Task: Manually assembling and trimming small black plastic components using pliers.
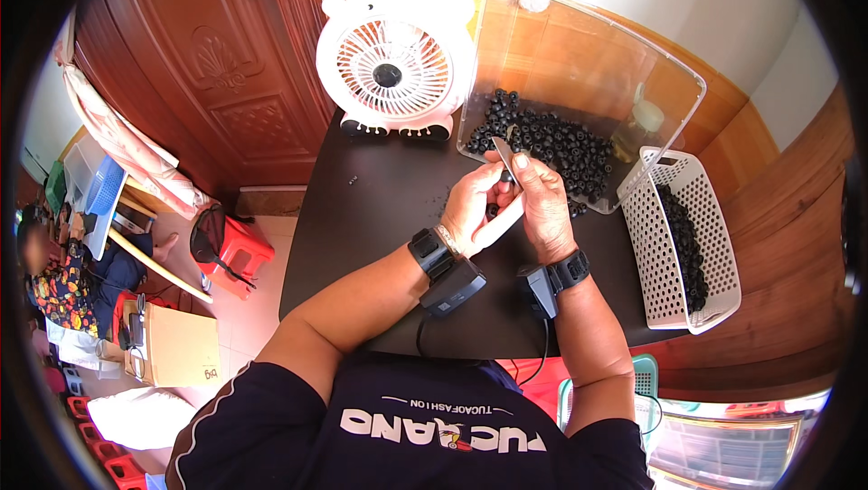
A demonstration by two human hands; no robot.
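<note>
Above the dark table, my two hands meet in front of a clear bin. My right hand (545,210) is closed round a small knife (503,154), its blade pointing up and to the left. My left hand (472,205) is curled beside it, pinching a small black round part (506,177) close to the blade. Another dark piece shows between the left hand's fingers, partly hidden. Just beyond the hands lies a heap of similar black round parts (565,151) in the clear plastic bin (579,56).
A white perforated basket (646,264) holding more black parts stands on the right. At the back left of the table (330,246) is a pink and white fan (387,56). Small dark crumbs dot the tabletop. Farther left are a red stool (237,259) and another person (68,282).
</note>
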